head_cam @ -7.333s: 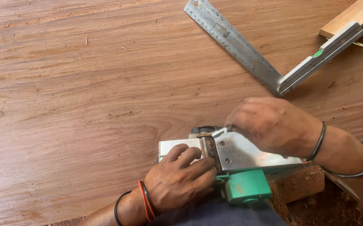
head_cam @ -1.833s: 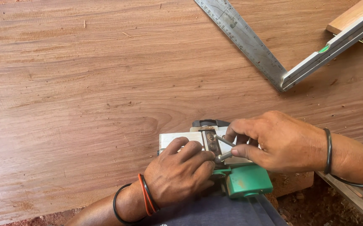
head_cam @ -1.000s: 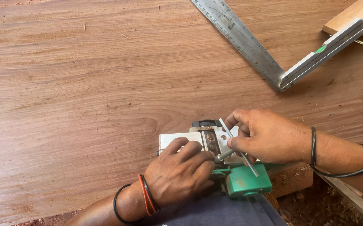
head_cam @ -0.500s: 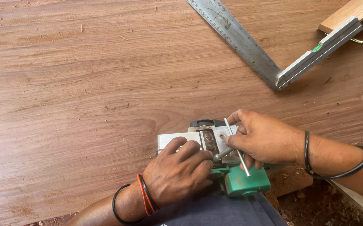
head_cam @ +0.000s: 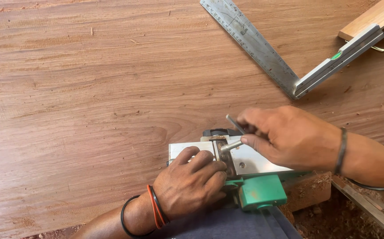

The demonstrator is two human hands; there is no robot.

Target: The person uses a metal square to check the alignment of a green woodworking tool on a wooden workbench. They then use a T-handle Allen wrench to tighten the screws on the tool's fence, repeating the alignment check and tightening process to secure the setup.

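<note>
A green electric planer (head_cam: 258,192) lies upside down at the near edge of a wide wooden board (head_cam: 112,88), its silver sole plate (head_cam: 249,161) facing up. My left hand (head_cam: 192,186) presses down on the front part of the sole beside the cutter slot. My right hand (head_cam: 285,132) grips a small metal socket wrench (head_cam: 231,145) whose tip sits in the cutter drum slot; its thin handle sticks up past my fingers.
A steel try square (head_cam: 267,53) with a level vial lies at the far right of the board. A pale wooden block (head_cam: 373,15) sits at the top right corner. Wood shavings and a wooden strip (head_cam: 369,212) lie at the bottom right.
My right hand has turned the wrench, so its handle now points up and away instead of down toward me. My left hand has stayed on the planer.
</note>
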